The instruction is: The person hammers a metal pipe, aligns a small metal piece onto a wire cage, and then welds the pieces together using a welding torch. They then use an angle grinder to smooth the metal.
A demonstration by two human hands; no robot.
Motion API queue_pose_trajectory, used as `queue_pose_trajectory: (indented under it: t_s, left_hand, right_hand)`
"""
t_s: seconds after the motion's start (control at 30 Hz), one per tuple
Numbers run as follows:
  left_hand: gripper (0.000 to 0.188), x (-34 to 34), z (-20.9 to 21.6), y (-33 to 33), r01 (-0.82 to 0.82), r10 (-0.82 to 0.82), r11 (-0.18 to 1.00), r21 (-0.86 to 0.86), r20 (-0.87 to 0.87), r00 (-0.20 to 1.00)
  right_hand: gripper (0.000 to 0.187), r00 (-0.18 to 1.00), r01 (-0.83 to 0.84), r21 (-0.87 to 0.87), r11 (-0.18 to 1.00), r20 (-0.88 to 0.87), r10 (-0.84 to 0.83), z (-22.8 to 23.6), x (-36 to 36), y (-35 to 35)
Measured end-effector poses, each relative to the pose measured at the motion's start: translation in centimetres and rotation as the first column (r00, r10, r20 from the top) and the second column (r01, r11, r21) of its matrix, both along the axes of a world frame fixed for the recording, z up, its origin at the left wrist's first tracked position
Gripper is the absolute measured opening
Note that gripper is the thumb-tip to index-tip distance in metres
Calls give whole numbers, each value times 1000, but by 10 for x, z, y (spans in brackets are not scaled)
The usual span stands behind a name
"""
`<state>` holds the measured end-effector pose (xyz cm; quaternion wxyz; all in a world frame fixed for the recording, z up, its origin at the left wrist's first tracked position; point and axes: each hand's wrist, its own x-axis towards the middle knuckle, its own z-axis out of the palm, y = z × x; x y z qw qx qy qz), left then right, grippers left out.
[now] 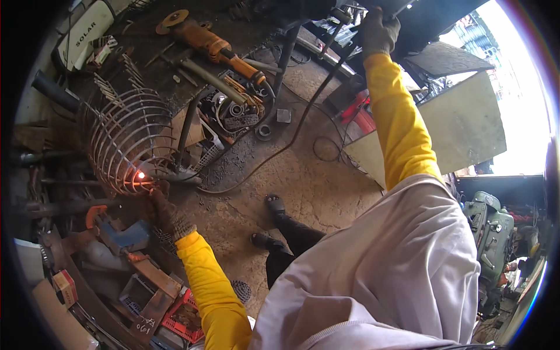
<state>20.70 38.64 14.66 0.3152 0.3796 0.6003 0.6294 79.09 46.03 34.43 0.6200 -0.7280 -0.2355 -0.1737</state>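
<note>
At lower left, my left hand (169, 216), in a dark, worn glove, is at the lower end of a round cage of bent metal rods (119, 140). Its fingers look closed beside the rods, but what they grip is too dark to make out. Right by the fingertips, a spot on the cage glows orange (140, 175). My right hand (379, 34), gloved too, is raised at the far top right. It is closed like a fist against dark machinery, and the thing inside it is hidden. Yellow sleeves cover both forearms.
On the dark workbench (140, 44) lies an orange angle grinder (204, 42). A cable (291, 137) crosses the floor. Below the cage are scrap metal and a red plastic crate (182, 318). Panels (461, 119) lean at right, near a green machine (487, 227).
</note>
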Motion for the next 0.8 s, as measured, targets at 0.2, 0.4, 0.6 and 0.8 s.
queue_pose_trajectory:
  t_s: [0.2,0.4,0.6,0.8]
  left_hand:
    - [23,3,9,-2,16,-25,997,-80,-111,994]
    - [20,4,31,-15,6,-49,980,-199,-212,976]
    - [34,12,38,-17,66,-57,998,-19,286,956]
    - [29,7,23,-16,62,-83,996,70,343,935]
  right_hand:
    - [52,979,-160,-23,987,124,161,-1,-4,70]
    - [46,968,-187,-317,930,101,229,-47,18,79]
    - [40,959,-234,-373,898,66,277,-63,15,85]
    - [35,952,-239,-385,892,87,293,-73,17,73]
